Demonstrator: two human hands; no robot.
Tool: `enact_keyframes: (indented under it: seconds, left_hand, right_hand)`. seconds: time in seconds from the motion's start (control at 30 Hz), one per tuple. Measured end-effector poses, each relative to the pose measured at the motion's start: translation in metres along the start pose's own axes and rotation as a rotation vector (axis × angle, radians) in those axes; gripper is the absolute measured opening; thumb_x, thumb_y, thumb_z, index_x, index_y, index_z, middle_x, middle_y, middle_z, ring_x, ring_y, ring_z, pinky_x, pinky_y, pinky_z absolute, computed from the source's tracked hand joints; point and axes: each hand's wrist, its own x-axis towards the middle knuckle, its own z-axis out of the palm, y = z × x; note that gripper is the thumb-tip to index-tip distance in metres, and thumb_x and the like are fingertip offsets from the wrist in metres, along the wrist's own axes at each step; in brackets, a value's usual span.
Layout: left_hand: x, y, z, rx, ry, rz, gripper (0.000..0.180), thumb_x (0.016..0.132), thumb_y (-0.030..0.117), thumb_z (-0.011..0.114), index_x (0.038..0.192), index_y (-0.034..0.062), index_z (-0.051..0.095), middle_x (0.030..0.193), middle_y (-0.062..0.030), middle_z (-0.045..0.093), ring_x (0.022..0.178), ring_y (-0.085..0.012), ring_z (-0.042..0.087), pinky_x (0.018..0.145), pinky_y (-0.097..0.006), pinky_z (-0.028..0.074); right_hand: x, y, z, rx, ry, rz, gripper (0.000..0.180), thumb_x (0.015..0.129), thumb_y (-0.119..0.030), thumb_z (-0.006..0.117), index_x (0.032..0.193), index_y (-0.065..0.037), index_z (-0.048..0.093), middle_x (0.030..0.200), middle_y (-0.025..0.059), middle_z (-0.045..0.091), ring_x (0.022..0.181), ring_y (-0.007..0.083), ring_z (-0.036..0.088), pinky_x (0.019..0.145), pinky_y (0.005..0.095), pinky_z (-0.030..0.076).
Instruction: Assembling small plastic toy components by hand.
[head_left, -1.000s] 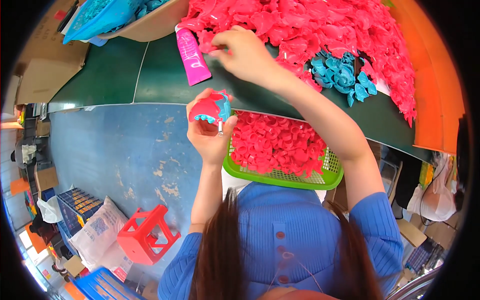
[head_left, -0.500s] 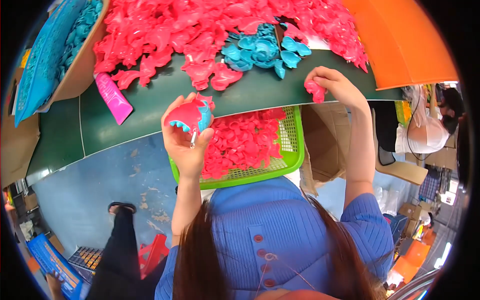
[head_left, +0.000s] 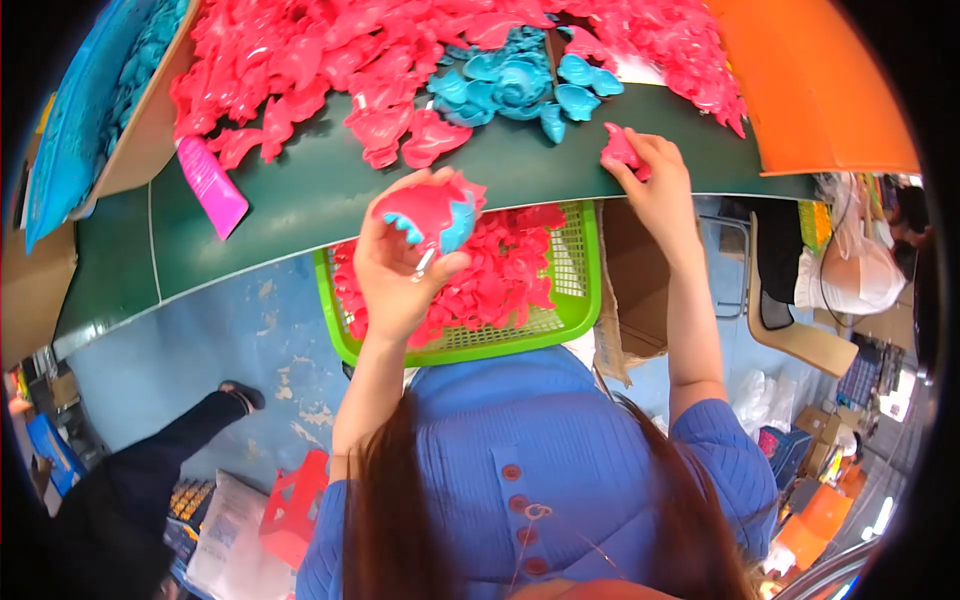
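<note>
I note the dark green table (head_left: 300,215) first, carrying a large heap of pink moulded parts (head_left: 300,60) with a smaller cluster of blue moulded parts (head_left: 515,80) set in it, and a flat pink packet (head_left: 211,185) lying apart near the left edge. Below the table edge sits a green mesh basket (head_left: 575,310), well filled with more pink pieces. The left hand (head_left: 400,275) is closed around 1 pink and blue assembled toy (head_left: 428,212), fingers curled beneath it and thumb pressed to its side, held above the basket. The right hand (head_left: 660,185) rests at the table edge, its fingertips pinching 1 loose pink piece (head_left: 620,150). My judgement: the step in hand is fetching a further part for the held toy. The next move calls for bringing the 2 hands together and aligning the piece squarely before pressing.
</note>
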Motion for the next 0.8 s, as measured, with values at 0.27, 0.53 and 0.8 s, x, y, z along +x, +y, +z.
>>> enact_keyframes:
  seconds: [0.27, 0.53, 0.8]
  left_hand:
    - [0.000, 0.009, -0.001, 0.042, -0.074, 0.001, 0.074, 0.063, 0.000, 0.078, 0.126, -0.0026, 0.039, 0.124, -0.0161, 0.050, 0.110, -0.0213, 0.053, 0.091, -0.034, 0.047]
    - [-0.006, 0.012, -0.007, 0.014, -0.140, -0.061, 0.064, 0.063, -0.004, 0.077, 0.120, -0.0041, 0.046, 0.110, -0.0099, 0.058, 0.095, -0.0176, 0.061, 0.081, -0.031, 0.052]
    - [-0.006, 0.019, -0.010, 0.036, -0.138, -0.136, 0.064, 0.063, -0.003, 0.077, 0.119, -0.0044, 0.046, 0.108, -0.0114, 0.059, 0.094, -0.0182, 0.061, 0.080, -0.031, 0.053]
  right_hand:
    - [0.004, -0.057, -0.032, 0.299, 0.007, 0.115, 0.048, 0.071, -0.013, 0.072, 0.114, 0.003, 0.056, 0.106, 0.0144, 0.058, 0.099, 0.0230, 0.055, 0.087, 0.0302, 0.042]
    - [0.014, -0.149, -0.040, 0.797, -0.308, -0.358, 0.047, 0.063, -0.009, 0.074, 0.108, 0.001, 0.061, 0.111, 0.0159, 0.059, 0.102, 0.0244, 0.055, 0.088, 0.0330, 0.042]
    - [0.012, -0.161, -0.029, 0.781, -0.322, -0.340, 0.045, 0.065, -0.007, 0.073, 0.108, 0.000, 0.062, 0.108, 0.0151, 0.060, 0.101, 0.0238, 0.056, 0.087, 0.0326, 0.043]
